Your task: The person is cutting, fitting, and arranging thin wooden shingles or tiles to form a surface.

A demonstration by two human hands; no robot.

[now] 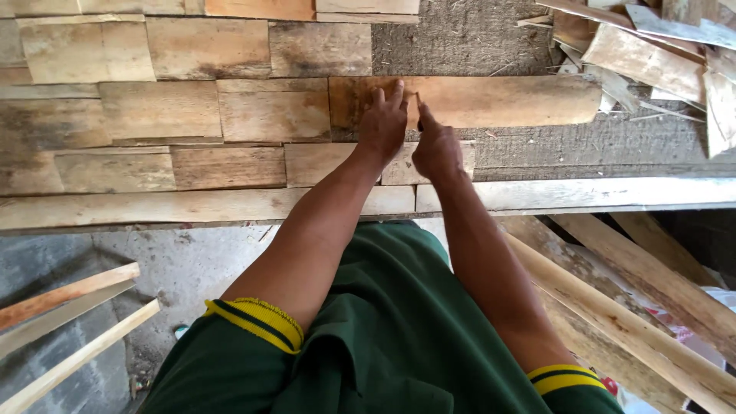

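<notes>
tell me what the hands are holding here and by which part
Neither hand grips anything outright. The left hand lies flat on the long wooden plank near its left end; the right hand pinches something thin there, too small to tell.

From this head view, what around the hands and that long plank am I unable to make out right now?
- Thin thing at the right hand: too small to identify.
- Long plank: its middle is covered by the left hand.
- Scrap wood pile: cut off by the top and right edges.
- Both palms: turned away from the head camera.
</notes>
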